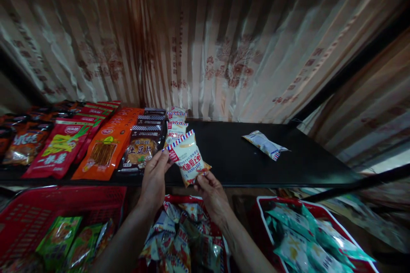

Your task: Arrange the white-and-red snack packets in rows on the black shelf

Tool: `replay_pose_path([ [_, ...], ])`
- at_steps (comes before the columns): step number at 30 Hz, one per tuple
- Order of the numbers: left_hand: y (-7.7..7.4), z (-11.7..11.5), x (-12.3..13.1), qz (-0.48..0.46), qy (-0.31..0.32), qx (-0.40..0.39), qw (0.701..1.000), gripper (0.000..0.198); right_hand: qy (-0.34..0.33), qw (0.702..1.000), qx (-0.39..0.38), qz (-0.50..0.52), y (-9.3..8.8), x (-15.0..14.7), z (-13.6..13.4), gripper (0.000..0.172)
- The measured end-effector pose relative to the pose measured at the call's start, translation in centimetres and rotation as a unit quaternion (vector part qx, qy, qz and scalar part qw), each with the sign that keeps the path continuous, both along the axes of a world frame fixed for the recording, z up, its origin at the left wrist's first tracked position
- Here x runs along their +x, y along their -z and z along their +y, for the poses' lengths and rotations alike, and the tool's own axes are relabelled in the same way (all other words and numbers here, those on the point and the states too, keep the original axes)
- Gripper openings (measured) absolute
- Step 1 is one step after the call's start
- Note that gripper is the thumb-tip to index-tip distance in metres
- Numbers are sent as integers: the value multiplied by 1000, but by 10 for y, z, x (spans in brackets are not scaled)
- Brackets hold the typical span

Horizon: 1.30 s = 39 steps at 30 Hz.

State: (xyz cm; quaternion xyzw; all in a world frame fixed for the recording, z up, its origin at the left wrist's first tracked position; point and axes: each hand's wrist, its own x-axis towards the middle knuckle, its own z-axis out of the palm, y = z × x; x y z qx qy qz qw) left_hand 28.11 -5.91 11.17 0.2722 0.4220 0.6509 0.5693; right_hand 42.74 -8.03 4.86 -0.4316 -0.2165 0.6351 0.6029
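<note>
A small white snack bag (188, 158) with red lettering and a striped top edge is tilted between my two hands. My left hand (155, 175) pinches its upper left corner; my right hand (209, 190) grips the lower right edge. Right behind it, similar white snack bags (175, 130) stand in a row on the black shelf (221, 149). Left of that row are dark potato-chip bags (141, 147). Another small white bag (265, 144) lies flat on the shelf further right. Under my hands, a red basket (227, 247) holds several white and red snack bags (174, 234).
Orange packets (105, 147), red packets (62, 147) and dark-orange bags (27, 143) fill the shelf's left side. Below are a red basket (64, 200) with green packs (60, 236) and another basket (265, 217) with teal bags (297, 239). A curtain (198, 42) hangs behind.
</note>
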Motion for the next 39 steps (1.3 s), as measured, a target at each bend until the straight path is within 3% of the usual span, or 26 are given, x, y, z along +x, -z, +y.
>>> replay_pose_path([
  [5,-4,1,-4,32,11,19,999,35,-11,1000,-12,-16,-7,-2,-1,32],
  [11,-9,4,-6,45,-34,-4,998,38,-40,999,9,-18,-12,-4,-5,33],
  [17,-8,6,-8,54,-22,3,998,39,-68,997,32,-3,-14,-4,-9,32],
  [28,-8,7,-9,83,-26,-1,996,39,-107,994,4,4,-12,2,-14,33],
  [39,4,12,-10,72,72,-9,995,37,-67,997,-12,24,-8,-2,-12,31],
])
